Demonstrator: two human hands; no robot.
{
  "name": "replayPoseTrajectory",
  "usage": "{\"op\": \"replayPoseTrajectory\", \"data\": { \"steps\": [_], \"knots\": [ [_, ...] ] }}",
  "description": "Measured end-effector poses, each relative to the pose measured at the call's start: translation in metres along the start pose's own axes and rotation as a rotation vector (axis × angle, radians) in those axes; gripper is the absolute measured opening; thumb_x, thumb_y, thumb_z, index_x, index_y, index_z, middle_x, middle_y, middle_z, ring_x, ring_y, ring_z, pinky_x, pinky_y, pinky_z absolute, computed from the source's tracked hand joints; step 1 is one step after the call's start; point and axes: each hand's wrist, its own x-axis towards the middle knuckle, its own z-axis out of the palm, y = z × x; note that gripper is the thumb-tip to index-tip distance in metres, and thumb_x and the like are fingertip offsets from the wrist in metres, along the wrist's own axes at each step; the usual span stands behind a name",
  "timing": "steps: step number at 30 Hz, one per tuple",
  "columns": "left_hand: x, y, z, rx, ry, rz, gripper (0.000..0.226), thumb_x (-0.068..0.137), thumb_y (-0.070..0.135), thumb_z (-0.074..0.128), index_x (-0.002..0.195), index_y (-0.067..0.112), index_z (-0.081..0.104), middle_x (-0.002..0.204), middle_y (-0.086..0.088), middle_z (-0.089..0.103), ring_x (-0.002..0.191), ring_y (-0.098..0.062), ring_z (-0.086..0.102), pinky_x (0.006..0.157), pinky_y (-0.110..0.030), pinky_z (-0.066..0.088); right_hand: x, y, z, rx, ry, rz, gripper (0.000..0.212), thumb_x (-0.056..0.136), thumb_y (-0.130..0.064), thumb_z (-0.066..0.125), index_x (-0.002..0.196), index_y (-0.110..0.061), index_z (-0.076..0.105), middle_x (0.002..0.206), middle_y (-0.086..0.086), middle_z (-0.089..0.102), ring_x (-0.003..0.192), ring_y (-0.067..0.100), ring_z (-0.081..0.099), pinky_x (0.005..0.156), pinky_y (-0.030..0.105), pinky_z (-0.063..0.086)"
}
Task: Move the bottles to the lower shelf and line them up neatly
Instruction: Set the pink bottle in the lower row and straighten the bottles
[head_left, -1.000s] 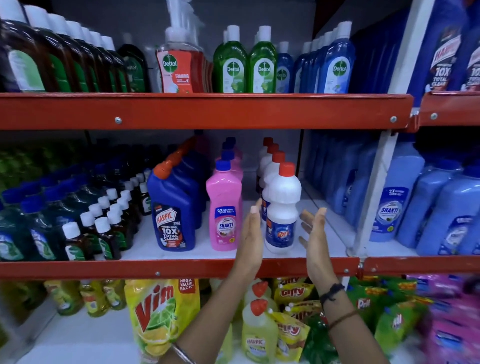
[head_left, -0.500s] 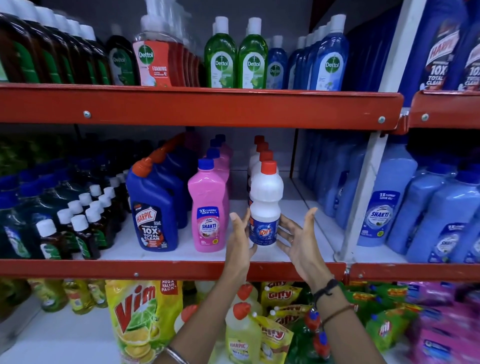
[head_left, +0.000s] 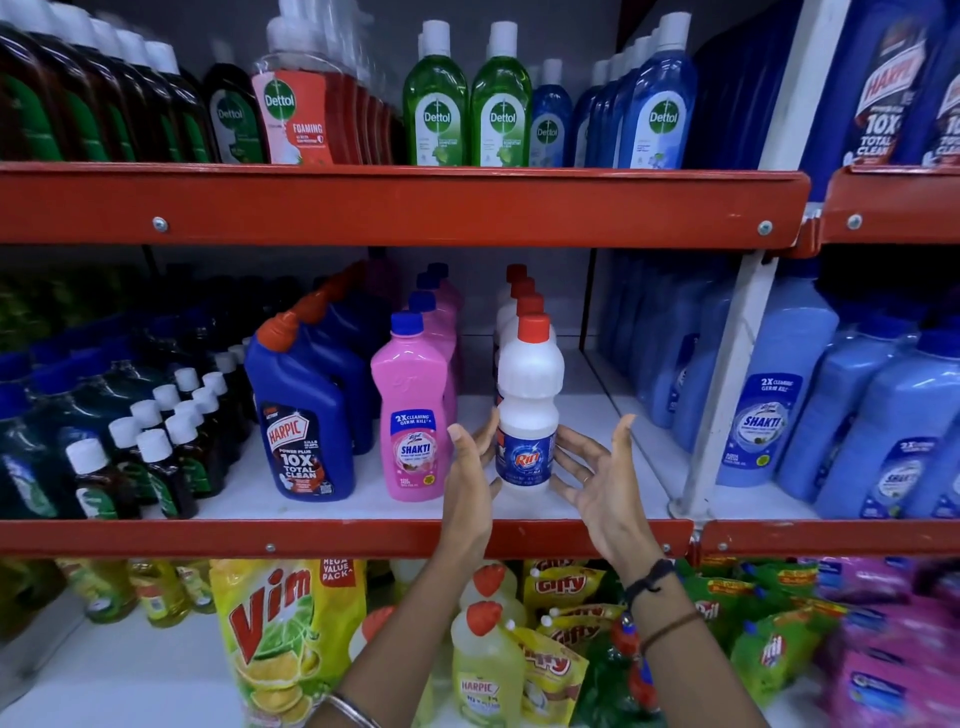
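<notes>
A white Rin bottle (head_left: 529, 405) with a red cap stands upright at the front of a row of like bottles on the middle shelf (head_left: 332, 538). My left hand (head_left: 470, 480) is at its left side, fingers spread, fingertips touching or nearly touching the label. My right hand (head_left: 602, 478) is open just to the right of the bottle, palm facing it, with a small gap. To the left stand a row of pink Shakti bottles (head_left: 415, 410) and a row of blue Harpic bottles (head_left: 301, 415).
Small dark bottles (head_left: 156, 447) fill the left of the middle shelf. Light blue Shakti bottles (head_left: 769, 395) stand right of a white upright post (head_left: 727, 374). Dettol bottles (head_left: 467, 104) line the upper shelf. Below lie a Vim pack (head_left: 275, 634), yellow Harpic bottles (head_left: 485, 670) and Giffy pouches (head_left: 566, 587).
Both hands have dropped lower and closed in on the front Rin bottle. The view has shifted slightly, so the shelves sit further right in frame.
</notes>
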Motion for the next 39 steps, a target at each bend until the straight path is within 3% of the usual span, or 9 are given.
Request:
{"op": "replayPoseTrajectory", "data": {
  "steps": [6,10,14,18,20,26,29,35,39],
  "knots": [
    [0.000,0.000,-0.002,-0.009,-0.022,0.022,0.084,0.073,0.071,0.013,0.140,0.030,0.044,0.151,-0.001,0.040,0.138,-0.020,0.038,0.108,-0.041,0.036,-0.002,0.002,0.002,0.000,0.055,-0.043,0.083,0.079,-0.071,0.024,0.120,-0.009,0.061,0.131,0.012,0.059,0.124,0.026,0.053,0.105,0.045,0.040],
    [-0.016,-0.006,-0.010,-0.028,0.081,0.263,0.082,0.071,0.089,0.023,0.125,0.037,0.056,0.138,0.016,0.051,0.128,0.000,0.046,0.105,-0.024,0.037,-0.023,0.021,0.018,-0.077,0.240,-0.372,0.076,0.083,-0.070,0.028,0.118,-0.010,0.059,0.125,0.007,0.062,0.120,0.018,0.056,0.104,0.033,0.043],
    [-0.026,-0.009,-0.040,-0.008,0.301,0.532,0.074,0.088,0.073,0.024,0.127,0.018,0.054,0.131,0.016,0.050,0.128,-0.002,0.044,0.101,-0.013,0.037,-0.039,0.049,0.050,-0.180,0.040,-0.501,0.072,0.078,-0.078,0.030,0.116,-0.024,0.060,0.122,-0.004,0.063,0.115,0.003,0.057,0.098,0.017,0.043],
    [-0.012,0.010,-0.073,-0.054,0.294,0.409,0.085,0.078,0.084,0.026,0.137,0.026,0.041,0.129,0.013,0.040,0.112,0.021,0.045,0.081,-0.002,0.045,-0.029,0.052,0.096,-0.131,-0.117,-0.273,0.070,0.082,-0.076,0.020,0.131,-0.032,0.047,0.135,-0.012,0.050,0.127,0.005,0.047,0.105,0.024,0.035],
    [-0.001,0.014,-0.085,-0.049,0.207,0.319,0.088,0.071,0.088,0.024,0.139,0.033,0.037,0.130,0.016,0.044,0.116,0.014,0.048,0.074,-0.001,0.046,-0.020,0.052,0.107,-0.067,-0.131,-0.168,0.076,0.081,-0.070,0.016,0.140,-0.029,0.041,0.138,-0.010,0.045,0.132,0.012,0.042,0.107,0.030,0.032],
    [0.011,0.008,-0.104,0.017,0.086,0.242,0.055,0.089,0.068,0.014,0.131,0.044,0.042,0.142,0.004,0.049,0.124,-0.010,0.052,0.105,-0.038,0.046,-0.014,0.054,0.115,-0.037,-0.095,-0.101,0.072,0.088,-0.063,0.009,0.139,-0.026,0.044,0.145,0.003,0.048,0.131,0.023,0.045,0.113,0.043,0.031],
    [0.011,0.011,-0.105,0.022,0.054,0.209,0.058,0.082,0.065,0.017,0.130,0.044,0.042,0.131,0.010,0.054,0.120,-0.009,0.055,0.099,-0.032,0.049,-0.016,0.052,0.117,-0.057,-0.045,-0.129,0.069,0.092,-0.059,0.010,0.136,-0.025,0.049,0.143,0.005,0.051,0.129,0.025,0.048,0.112,0.047,0.033],
    [0.016,0.011,-0.111,0.037,-0.032,0.198,0.086,0.053,0.099,0.027,0.126,0.055,0.042,0.123,0.026,0.054,0.108,0.009,0.058,0.077,-0.009,0.050,-0.018,0.054,0.119,-0.066,0.009,-0.174,0.085,0.074,-0.071,0.019,0.133,-0.022,0.055,0.140,0.008,0.054,0.126,0.026,0.051,0.110,0.050,0.036],
    [0.013,0.016,-0.109,0.036,-0.035,0.169,0.063,0.078,0.077,0.019,0.130,0.048,0.039,0.122,0.023,0.055,0.106,0.006,0.058,0.083,-0.014,0.054,-0.019,0.053,0.120,-0.072,0.026,-0.174,0.088,0.071,-0.072,0.019,0.133,-0.020,0.054,0.138,0.010,0.055,0.125,0.028,0.052,0.108,0.048,0.038]
  ]
}}
